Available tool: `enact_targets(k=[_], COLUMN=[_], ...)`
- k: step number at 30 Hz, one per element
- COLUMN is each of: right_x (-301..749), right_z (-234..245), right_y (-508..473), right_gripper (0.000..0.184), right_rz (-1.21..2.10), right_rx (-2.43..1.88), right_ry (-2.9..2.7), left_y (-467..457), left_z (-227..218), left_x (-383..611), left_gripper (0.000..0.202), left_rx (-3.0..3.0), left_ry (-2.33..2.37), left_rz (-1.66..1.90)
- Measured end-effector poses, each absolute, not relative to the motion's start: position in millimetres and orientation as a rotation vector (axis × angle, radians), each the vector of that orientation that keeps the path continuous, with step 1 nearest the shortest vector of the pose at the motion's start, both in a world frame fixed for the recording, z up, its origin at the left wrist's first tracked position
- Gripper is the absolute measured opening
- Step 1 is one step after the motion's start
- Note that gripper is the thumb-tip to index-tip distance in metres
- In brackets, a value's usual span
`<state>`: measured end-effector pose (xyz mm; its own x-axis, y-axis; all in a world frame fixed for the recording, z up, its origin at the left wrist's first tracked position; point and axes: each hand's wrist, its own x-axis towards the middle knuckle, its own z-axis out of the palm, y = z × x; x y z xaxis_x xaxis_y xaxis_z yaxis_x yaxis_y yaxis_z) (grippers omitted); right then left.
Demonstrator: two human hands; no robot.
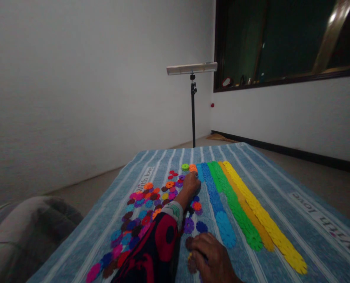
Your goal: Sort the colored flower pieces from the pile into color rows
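Observation:
My left hand (192,184) reaches to the far end of the rows, fingers closed, beside orange flower-shaped plastic discs (193,168) and the end of a light blue row (200,173). What it pinches, if anything, is hidden. Nearer to me my right hand (212,257) is curled over brown discs (189,243); something dark shows between its fingers, too small to name. Overlapping discs form long rows to the right: blue (213,196), green (236,210), dark yellow (248,210) and yellow (263,214). A light green disc (185,167) lies at the far end.
Loose mixed-colour discs (142,214) spread left of and under my left arm. A striped blue cloth (281,196) covers the table. Beyond it stands a black tripod (193,114) with a flat panel on top. Grey fabric (30,232) bulges at the lower left.

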<state>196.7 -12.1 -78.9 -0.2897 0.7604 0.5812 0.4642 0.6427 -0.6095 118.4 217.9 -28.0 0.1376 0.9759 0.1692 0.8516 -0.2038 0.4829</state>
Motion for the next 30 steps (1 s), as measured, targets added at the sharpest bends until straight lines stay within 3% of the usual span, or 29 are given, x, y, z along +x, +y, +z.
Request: enact_targets(k=[9,18,24,30], right_x=[192.5,193.0,246.2,361.2], right_z=[-68.6,-58.7,-18.5,-26.4], right_y=[-18.5,-25.6,-5.9,26.9], right_gripper=[0.025,0.025,0.024,0.042], right_rz=[0.481,0.505,0.165,-0.156], right_rx=[-1.029,-1.049,-1.076,-1.729], right_ry=[-1.862,-1.842,-1.692,-1.577], left_y=[210.3,146.1,86.9,51.4], left_z=[-16.1,3.3,12.0,9.2], left_x=[107.5,20.6,-49.3,-95.5], left_gripper=[0.039,0.018,0.019,0.021], left_rx=[2.163,2.190,2.022,1.858], left_ry=[1.751,1.634,1.688,1.814], left_rz=[0.740,0.833,1.007,1.143])
